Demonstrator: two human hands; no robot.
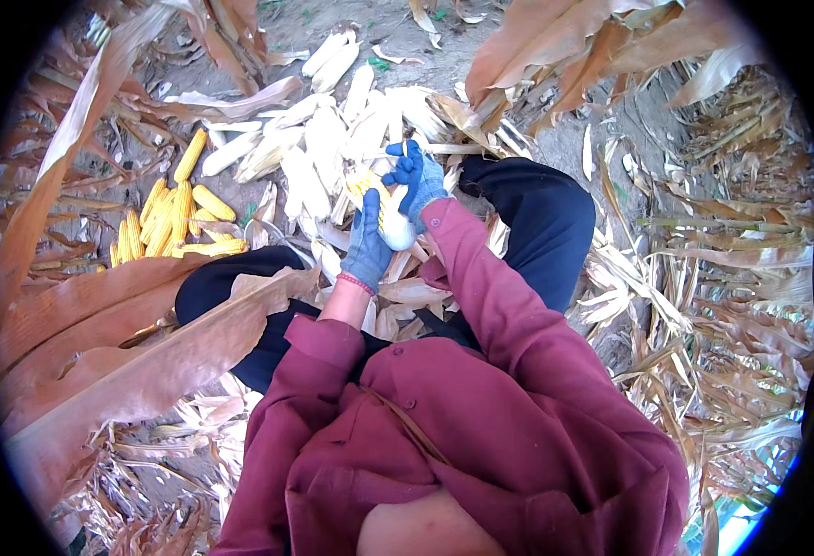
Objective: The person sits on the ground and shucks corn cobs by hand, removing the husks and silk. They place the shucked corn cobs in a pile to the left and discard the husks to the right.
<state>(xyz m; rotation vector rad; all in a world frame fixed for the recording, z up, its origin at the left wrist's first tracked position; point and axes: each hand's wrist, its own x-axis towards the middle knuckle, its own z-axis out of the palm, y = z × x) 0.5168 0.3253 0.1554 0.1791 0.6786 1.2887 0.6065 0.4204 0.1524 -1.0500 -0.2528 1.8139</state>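
Note:
My left hand (367,243), in a blue-grey work glove, is closed around a partly husked corn ear (366,182). Yellow kernels show on its upper part, while pale husk hangs around its lower end. My right hand (417,177), gloved alike, is at the ear's right side with its fingers curled; a thin pale stalk or husk strip passes by the fingertips, and whether they pinch it is unclear. Beyond both hands lies a heap of corn ears in pale husks (323,142). Bare yellow corn cobs (181,212) are piled to the left.
Large dry corn leaves (163,354) reach across the left side and over my left knee. More dry leaves (580,48) hang at the upper right. Loose husks (612,302) litter the soil beside my right knee. Dry stalks and leaves (747,257) line the right edge.

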